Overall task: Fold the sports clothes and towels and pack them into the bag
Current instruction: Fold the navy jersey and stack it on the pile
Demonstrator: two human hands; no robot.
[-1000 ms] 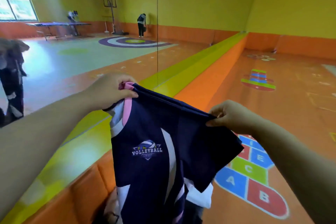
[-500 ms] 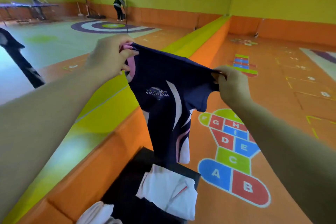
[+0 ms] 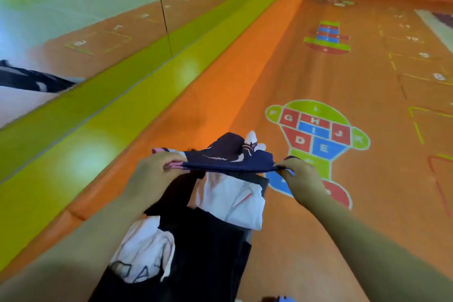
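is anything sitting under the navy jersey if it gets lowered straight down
Yes: a folded white garment lies right below the navy jersey, which the left hand and right hand pinch stretched between them. It rests on black fabric, bare to the garment's left.

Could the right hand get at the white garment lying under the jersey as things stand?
Probably not at once: the right hand pinches the navy jersey, stretched to the left hand just above the white garment. Once it lets go, nothing else seems to bar it.
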